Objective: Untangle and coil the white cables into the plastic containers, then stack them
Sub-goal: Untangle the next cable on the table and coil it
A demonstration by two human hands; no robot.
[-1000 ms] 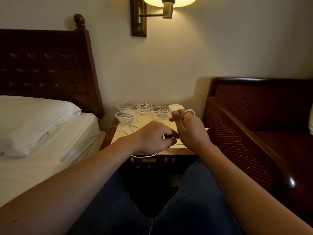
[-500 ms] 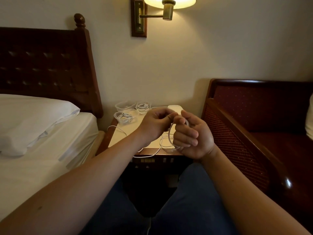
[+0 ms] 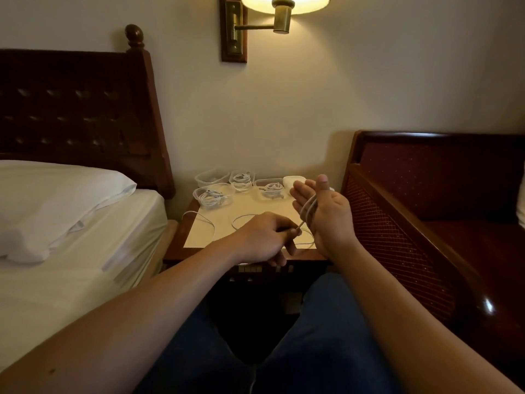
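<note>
The right hand (image 3: 326,211) is standing upright over the right part of the surface (image 3: 255,206), palm turned left, fingers straight and thumb raised, with several turns of white cable (image 3: 308,209) lying across the palm. The left hand (image 3: 264,240) is pinching the same cable just below and left of the right hand, its grip clamped on the cable between thumb and curled fingers. From that pinch the loose cable is trailing in loops on the surface, one loop (image 3: 244,220) showing just behind the left hand and another strand (image 3: 199,218) curving near the surface's left edge.

At the back of the surface four clear containers are sitting: an empty one (image 3: 211,177) at the back left, one with a coil (image 3: 241,180) just right of it, one with a coil (image 3: 210,196) in front at the left, and one with a coil (image 3: 270,189) toward the right. A white block (image 3: 292,180) is lying at the back right, partly hidden by the right hand's fingers.
</note>
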